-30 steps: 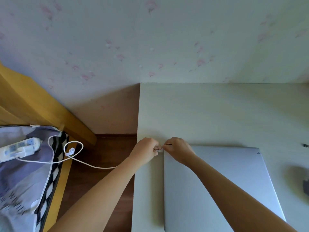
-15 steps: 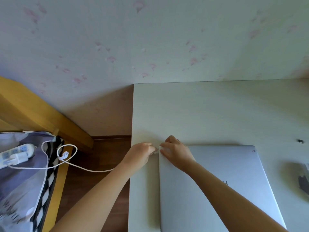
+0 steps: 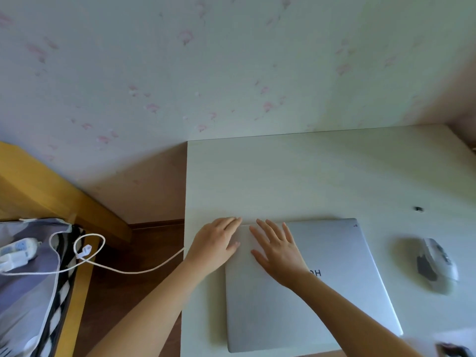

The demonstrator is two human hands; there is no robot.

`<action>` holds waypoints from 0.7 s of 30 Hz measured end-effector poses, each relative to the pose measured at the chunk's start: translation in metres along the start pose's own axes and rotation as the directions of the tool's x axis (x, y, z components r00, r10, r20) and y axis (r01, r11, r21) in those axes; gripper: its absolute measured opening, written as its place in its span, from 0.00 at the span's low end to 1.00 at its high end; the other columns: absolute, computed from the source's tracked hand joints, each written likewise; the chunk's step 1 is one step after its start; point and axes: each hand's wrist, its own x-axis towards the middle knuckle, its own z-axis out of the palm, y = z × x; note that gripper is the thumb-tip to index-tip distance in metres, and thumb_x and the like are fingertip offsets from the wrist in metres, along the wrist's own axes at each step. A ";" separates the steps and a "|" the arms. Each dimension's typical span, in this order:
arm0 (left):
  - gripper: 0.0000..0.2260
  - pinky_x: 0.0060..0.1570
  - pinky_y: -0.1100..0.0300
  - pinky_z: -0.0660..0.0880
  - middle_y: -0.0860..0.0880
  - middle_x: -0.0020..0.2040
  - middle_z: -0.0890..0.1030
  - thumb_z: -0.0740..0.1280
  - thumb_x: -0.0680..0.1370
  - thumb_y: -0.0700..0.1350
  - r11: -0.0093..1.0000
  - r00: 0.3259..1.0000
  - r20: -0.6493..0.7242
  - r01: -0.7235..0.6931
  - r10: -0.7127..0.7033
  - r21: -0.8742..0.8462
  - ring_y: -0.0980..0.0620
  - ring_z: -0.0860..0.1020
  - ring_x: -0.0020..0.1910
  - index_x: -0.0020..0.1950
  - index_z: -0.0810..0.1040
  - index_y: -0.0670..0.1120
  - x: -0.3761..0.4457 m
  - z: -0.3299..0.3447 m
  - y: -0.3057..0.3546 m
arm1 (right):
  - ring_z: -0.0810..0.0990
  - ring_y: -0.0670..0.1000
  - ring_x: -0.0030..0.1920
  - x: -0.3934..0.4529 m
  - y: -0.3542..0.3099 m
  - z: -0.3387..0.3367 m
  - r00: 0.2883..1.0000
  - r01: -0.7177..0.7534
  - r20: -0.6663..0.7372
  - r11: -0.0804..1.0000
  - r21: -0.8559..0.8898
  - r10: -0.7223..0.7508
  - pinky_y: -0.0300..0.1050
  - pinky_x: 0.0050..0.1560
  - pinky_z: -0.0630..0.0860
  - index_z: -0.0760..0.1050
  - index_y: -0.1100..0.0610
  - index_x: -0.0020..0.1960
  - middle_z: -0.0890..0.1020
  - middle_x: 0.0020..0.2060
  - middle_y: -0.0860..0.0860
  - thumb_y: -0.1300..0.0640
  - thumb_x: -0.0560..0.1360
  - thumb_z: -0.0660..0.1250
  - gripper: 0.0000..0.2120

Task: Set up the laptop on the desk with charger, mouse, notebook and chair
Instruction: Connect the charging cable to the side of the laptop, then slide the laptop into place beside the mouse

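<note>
Right hand flat on laptop lettered "Ho"

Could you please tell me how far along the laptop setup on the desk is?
Looks done: the closed laptop lies on the desk, the mouse beside it, and the charger cable reaches the desk's edge. In hand: the left hand and right hand rest open at the laptop's corner. Left: lid unopened; notebook and chair not in view.

Laptop: lay closed on the pale desk.
Right hand: rested flat on the lid, fingers spread.
Left hand: lay flat at the laptop's left edge.
Mouse: sat right of the laptop.
Charger cable: trailed off the desk's left side.
</note>
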 end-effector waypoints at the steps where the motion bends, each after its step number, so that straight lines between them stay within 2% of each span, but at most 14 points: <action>1: 0.26 0.67 0.57 0.68 0.52 0.74 0.66 0.60 0.80 0.54 1.000 1.000 0.004 0.005 -0.005 0.003 0.53 0.65 0.72 0.77 0.61 0.49 -0.001 -0.001 0.007 | 0.65 0.58 0.72 -0.006 0.002 -0.005 1.000 -0.013 -0.012 1.000 -0.015 0.013 0.63 0.72 0.56 0.66 0.55 0.72 0.69 0.71 0.55 0.48 0.78 0.62 0.24; 4: 0.26 0.66 0.56 0.68 0.53 0.74 0.67 0.60 0.80 0.55 1.000 1.000 -0.002 0.002 -0.002 0.003 0.52 0.66 0.72 0.76 0.62 0.50 -0.004 -0.009 0.028 | 0.69 0.57 0.70 -0.025 0.005 -0.023 0.996 -0.065 -0.059 0.997 -0.046 0.062 0.64 0.71 0.58 0.68 0.54 0.71 0.72 0.69 0.55 0.49 0.77 0.63 0.23; 9: 0.25 0.64 0.55 0.68 0.53 0.72 0.68 0.61 0.79 0.55 0.997 0.998 -0.033 -0.060 0.061 0.041 0.52 0.67 0.70 0.75 0.63 0.50 0.000 -0.039 0.060 | 0.62 0.52 0.73 -0.058 0.012 -0.057 0.981 -0.173 -0.087 0.985 -0.022 0.171 0.58 0.75 0.51 0.63 0.52 0.73 0.67 0.73 0.51 0.46 0.80 0.56 0.24; 14: 0.24 0.62 0.55 0.68 0.53 0.70 0.71 0.62 0.79 0.54 0.987 0.983 -0.103 -0.143 0.151 0.076 0.51 0.69 0.68 0.73 0.66 0.50 0.005 -0.064 0.103 | 0.65 0.53 0.72 -0.104 0.018 -0.091 0.945 -0.281 -0.186 0.959 -0.039 0.269 0.57 0.75 0.55 0.63 0.52 0.73 0.68 0.72 0.51 0.45 0.80 0.56 0.24; 17: 0.25 0.61 0.54 0.68 0.51 0.70 0.70 0.62 0.78 0.54 0.985 0.983 -0.099 -0.149 0.157 0.085 0.50 0.69 0.68 0.74 0.65 0.49 0.001 -0.064 0.133 | 0.67 0.54 0.71 -0.135 0.028 -0.105 0.927 -0.331 -0.206 0.942 -0.051 0.314 0.57 0.74 0.56 0.64 0.52 0.72 0.69 0.71 0.52 0.46 0.79 0.57 0.23; 21: 0.25 0.62 0.54 0.67 0.51 0.71 0.69 0.63 0.78 0.54 0.978 0.978 -0.076 -0.189 0.196 0.091 0.49 0.69 0.68 0.74 0.64 0.49 0.000 -0.061 0.177 | 0.71 0.55 0.68 -0.172 0.051 -0.123 0.914 -0.347 -0.257 0.933 -0.093 0.315 0.60 0.71 0.62 0.68 0.54 0.70 0.72 0.69 0.54 0.48 0.78 0.62 0.23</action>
